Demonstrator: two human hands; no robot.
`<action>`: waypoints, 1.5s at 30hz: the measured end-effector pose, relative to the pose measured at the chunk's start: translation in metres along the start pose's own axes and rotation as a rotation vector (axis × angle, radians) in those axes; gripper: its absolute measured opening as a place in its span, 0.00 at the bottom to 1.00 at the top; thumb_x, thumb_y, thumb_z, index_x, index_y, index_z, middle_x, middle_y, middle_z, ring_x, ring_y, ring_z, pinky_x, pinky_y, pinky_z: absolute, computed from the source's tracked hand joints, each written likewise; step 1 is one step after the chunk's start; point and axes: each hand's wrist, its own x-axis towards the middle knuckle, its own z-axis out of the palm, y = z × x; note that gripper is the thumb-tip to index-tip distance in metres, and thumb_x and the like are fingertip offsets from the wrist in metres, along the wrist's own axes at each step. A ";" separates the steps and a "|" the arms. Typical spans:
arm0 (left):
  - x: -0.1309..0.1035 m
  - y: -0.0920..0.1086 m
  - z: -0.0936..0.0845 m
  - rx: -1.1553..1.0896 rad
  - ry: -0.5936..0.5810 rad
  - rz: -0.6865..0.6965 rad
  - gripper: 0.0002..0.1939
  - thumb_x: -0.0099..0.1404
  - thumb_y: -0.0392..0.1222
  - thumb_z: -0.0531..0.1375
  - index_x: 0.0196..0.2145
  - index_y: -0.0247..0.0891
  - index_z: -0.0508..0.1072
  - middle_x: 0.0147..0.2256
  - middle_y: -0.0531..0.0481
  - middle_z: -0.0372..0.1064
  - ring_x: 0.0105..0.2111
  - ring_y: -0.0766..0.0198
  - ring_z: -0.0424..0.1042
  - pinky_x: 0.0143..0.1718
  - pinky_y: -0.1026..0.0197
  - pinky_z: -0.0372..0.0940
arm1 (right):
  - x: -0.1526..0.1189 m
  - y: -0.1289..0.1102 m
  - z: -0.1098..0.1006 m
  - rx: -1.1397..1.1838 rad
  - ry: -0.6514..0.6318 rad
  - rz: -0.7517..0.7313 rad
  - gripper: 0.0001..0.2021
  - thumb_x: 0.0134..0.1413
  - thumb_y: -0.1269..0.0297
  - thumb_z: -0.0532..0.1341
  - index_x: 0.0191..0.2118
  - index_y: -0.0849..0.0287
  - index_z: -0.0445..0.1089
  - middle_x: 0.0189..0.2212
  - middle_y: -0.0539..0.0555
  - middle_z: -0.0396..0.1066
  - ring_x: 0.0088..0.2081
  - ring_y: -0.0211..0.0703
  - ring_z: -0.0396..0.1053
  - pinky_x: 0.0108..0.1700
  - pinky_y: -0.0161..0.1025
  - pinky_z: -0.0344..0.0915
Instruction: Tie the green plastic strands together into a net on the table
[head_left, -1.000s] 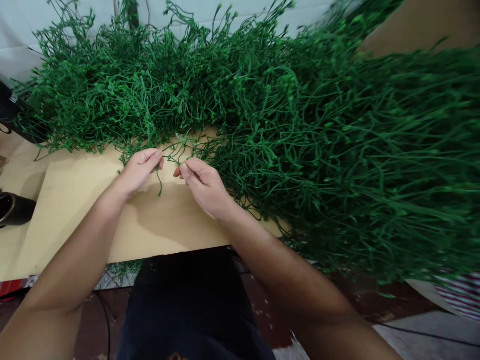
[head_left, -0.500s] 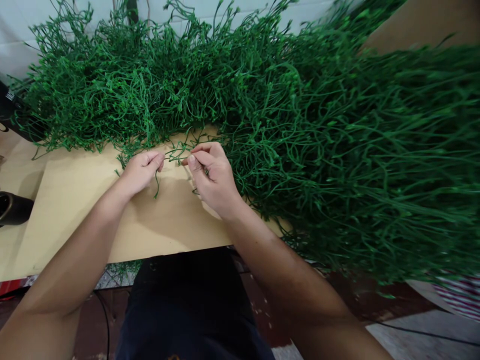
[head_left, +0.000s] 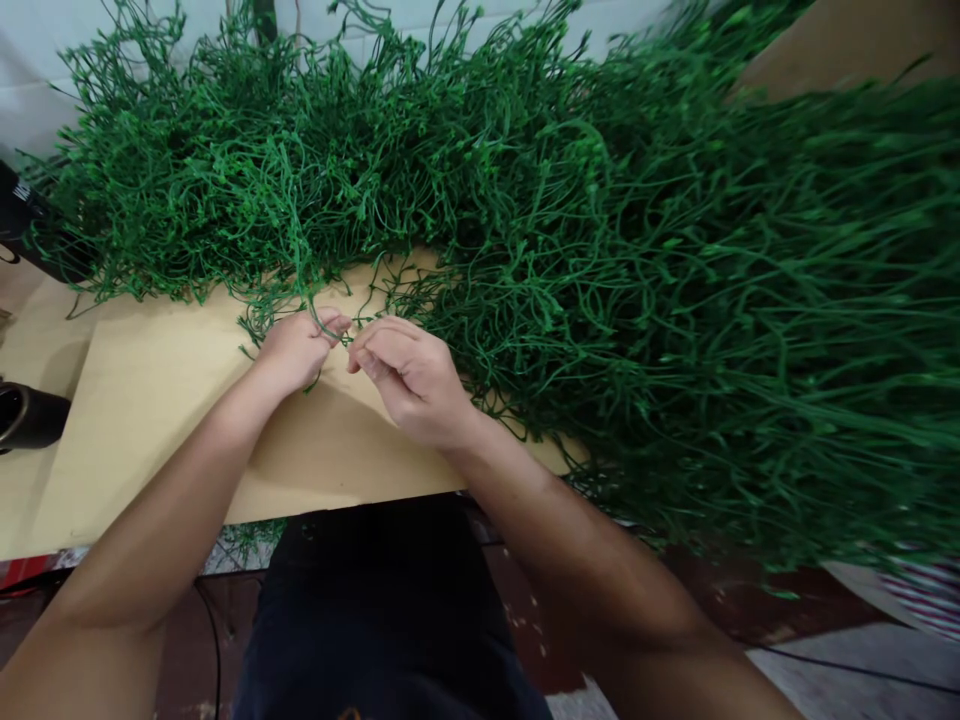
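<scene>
My left hand (head_left: pixel 298 348) is closed in a pinch on a thin green plastic stem (head_left: pixel 327 328), one end of which hangs below the fingers. Close beside it, my right hand (head_left: pixel 409 375) has its thumb and fingertips pressed together at the same stem, near the left fingertips. Both hands are just above a tan board (head_left: pixel 322 450). A few loose green stems (head_left: pixel 262 310) lie behind the left hand. The large heap of green artificial stems (head_left: pixel 420 150) with small budded tips spreads behind and to the right of the hands.
A black cylindrical cup (head_left: pixel 31 418) lies at the left. Behind it a black object with white lettering (head_left: pixel 37 225) leans by the heap. At top right is a brown cardboard piece (head_left: pixel 862 50). A white tiled wall (head_left: pixel 30 60) stands behind.
My right hand has moved slightly left and down, closer to the left hand. The left hand has shifted a little right and down. The stem piece between them now curves over the left fingers.
</scene>
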 end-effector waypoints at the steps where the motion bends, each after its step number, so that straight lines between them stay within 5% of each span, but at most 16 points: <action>1: -0.001 0.002 0.002 0.039 0.008 0.015 0.17 0.61 0.51 0.52 0.20 0.39 0.58 0.20 0.55 0.53 0.24 0.66 0.55 0.28 0.63 0.53 | 0.000 0.000 0.000 0.002 0.007 -0.003 0.11 0.57 0.71 0.51 0.24 0.58 0.60 0.25 0.53 0.67 0.31 0.39 0.65 0.37 0.41 0.63; 8: -0.003 0.016 0.008 0.210 0.012 -0.007 0.16 0.63 0.47 0.50 0.20 0.40 0.58 0.21 0.54 0.56 0.25 0.65 0.56 0.29 0.61 0.50 | -0.005 -0.007 0.001 -0.082 0.000 -0.088 0.10 0.54 0.73 0.50 0.24 0.55 0.54 0.23 0.52 0.64 0.29 0.40 0.61 0.35 0.42 0.61; 13: 0.002 -0.001 -0.017 0.313 0.339 -0.229 0.15 0.64 0.44 0.53 0.20 0.40 0.59 0.17 0.54 0.52 0.23 0.65 0.52 0.28 0.60 0.44 | -0.011 -0.061 -0.004 0.011 -0.135 -0.289 0.05 0.50 0.72 0.53 0.27 0.57 0.61 0.22 0.50 0.67 0.26 0.37 0.62 0.33 0.42 0.60; 16: -0.002 -0.007 -0.022 0.222 0.340 -0.235 0.19 0.66 0.49 0.50 0.19 0.39 0.56 0.17 0.55 0.50 0.21 0.67 0.49 0.27 0.61 0.43 | -0.005 -0.074 -0.011 -0.066 -0.207 -0.326 0.07 0.51 0.75 0.53 0.25 0.59 0.63 0.22 0.51 0.69 0.26 0.37 0.63 0.31 0.41 0.60; 18: -0.006 -0.004 -0.016 0.154 0.270 -0.161 0.20 0.66 0.49 0.50 0.19 0.39 0.55 0.17 0.56 0.50 0.21 0.68 0.50 0.26 0.61 0.44 | 0.002 -0.063 -0.020 -0.191 -0.128 -0.246 0.09 0.53 0.75 0.52 0.25 0.58 0.63 0.22 0.52 0.68 0.27 0.38 0.64 0.31 0.40 0.60; 23: -0.005 0.005 -0.003 0.022 0.192 -0.019 0.18 0.65 0.47 0.50 0.19 0.38 0.58 0.18 0.56 0.53 0.21 0.68 0.54 0.27 0.62 0.48 | 0.005 -0.009 -0.034 -0.167 0.117 0.223 0.13 0.61 0.59 0.53 0.26 0.57 0.60 0.21 0.49 0.62 0.24 0.34 0.58 0.28 0.36 0.55; 28: -0.005 0.008 -0.005 -0.091 0.157 0.050 0.18 0.65 0.45 0.50 0.19 0.37 0.60 0.18 0.56 0.51 0.20 0.69 0.52 0.26 0.63 0.49 | 0.001 0.019 -0.007 0.040 0.009 0.443 0.17 0.54 0.49 0.58 0.36 0.61 0.65 0.29 0.51 0.67 0.28 0.34 0.62 0.30 0.35 0.59; 33: -0.008 0.012 -0.004 -0.162 0.077 0.116 0.17 0.65 0.47 0.51 0.22 0.36 0.63 0.20 0.54 0.57 0.24 0.69 0.57 0.28 0.64 0.53 | 0.009 0.023 0.019 0.086 -0.022 0.478 0.12 0.53 0.57 0.59 0.27 0.59 0.61 0.24 0.49 0.65 0.27 0.33 0.59 0.30 0.34 0.57; 39: -0.006 0.006 -0.004 -0.039 0.096 0.115 0.15 0.63 0.49 0.53 0.27 0.36 0.69 0.24 0.52 0.61 0.27 0.67 0.60 0.32 0.63 0.57 | 0.009 0.022 0.009 0.164 0.075 0.490 0.16 0.58 0.52 0.53 0.27 0.59 0.62 0.18 0.44 0.52 0.22 0.30 0.52 0.26 0.33 0.52; 45: -0.010 0.010 -0.008 0.166 0.138 0.207 0.09 0.60 0.45 0.58 0.33 0.37 0.72 0.31 0.50 0.67 0.35 0.63 0.65 0.39 0.61 0.59 | 0.010 0.015 0.004 0.152 0.160 0.473 0.23 0.56 0.47 0.56 0.20 0.57 0.52 0.17 0.44 0.45 0.21 0.30 0.45 0.23 0.33 0.47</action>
